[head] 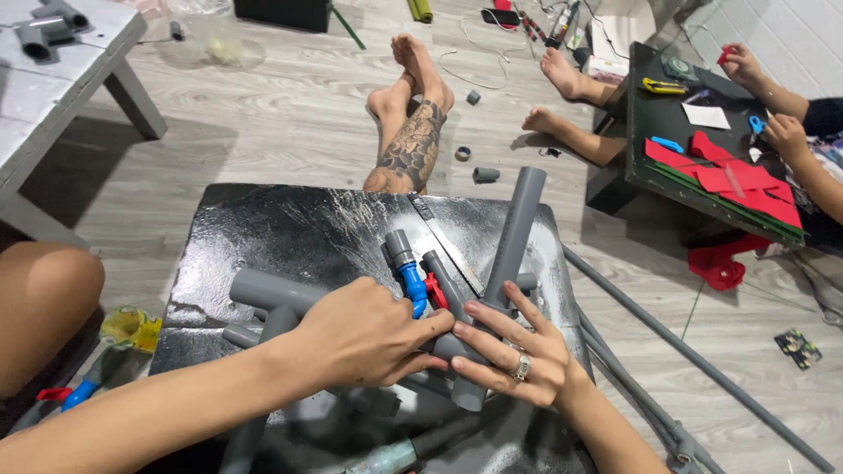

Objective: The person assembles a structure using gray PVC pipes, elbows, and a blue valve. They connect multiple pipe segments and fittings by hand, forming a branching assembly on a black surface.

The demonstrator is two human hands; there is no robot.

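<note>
At six o'clock on the black board [290, 228], my gray pipe assembly [263, 290] lies flat. My left hand [364, 338] clamps the joint; my right hand [514, 351] grips the long gray pipe [518, 224] pointing to one o'clock. I'd judge steady, square pressure best, sparing the blue valve [411, 285] at twelve.

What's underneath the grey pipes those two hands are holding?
A black board, dusted white in places, lies under the pipes. The left hand and right hand cover the joint where the pipes meet, so that part is hidden.
</note>
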